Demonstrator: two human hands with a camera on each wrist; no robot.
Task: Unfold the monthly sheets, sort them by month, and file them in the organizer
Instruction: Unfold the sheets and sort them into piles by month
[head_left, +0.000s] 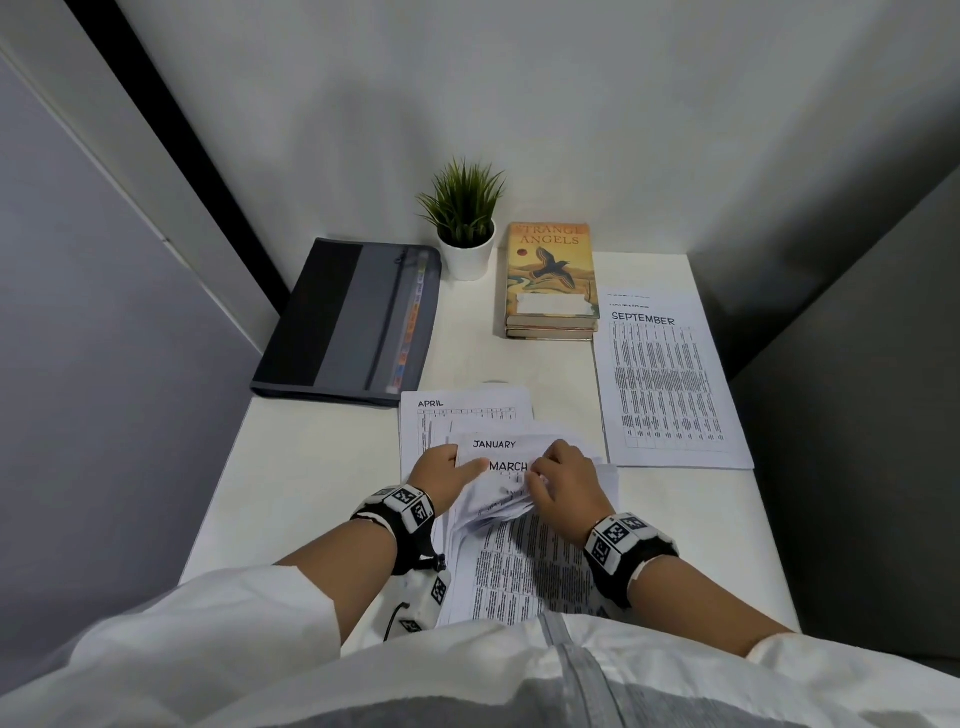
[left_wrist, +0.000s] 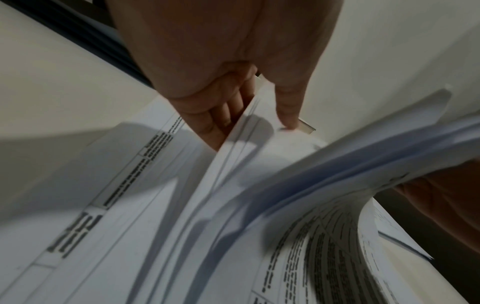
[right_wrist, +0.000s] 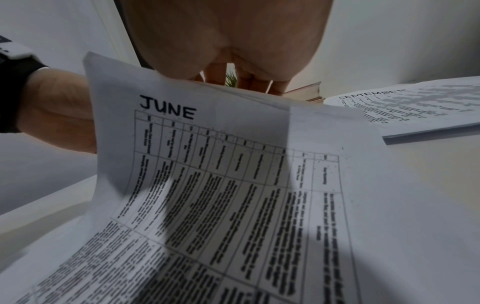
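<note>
Desk (head_left: 322, 467) (white), both hands (head_left: 441, 470) on sheets (head_left: 498, 467)

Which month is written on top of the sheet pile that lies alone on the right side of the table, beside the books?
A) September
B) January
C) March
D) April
A. The head view shows the heading SEPTEMBER on the top sheet of the right pile, next to the stacked books; the April sheet lies further left, above the hands.

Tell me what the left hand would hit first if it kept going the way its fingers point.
Judging by the head view, the left hand points right across the papers, so it would likely meet the right hand first, though depth is unclear.
</note>
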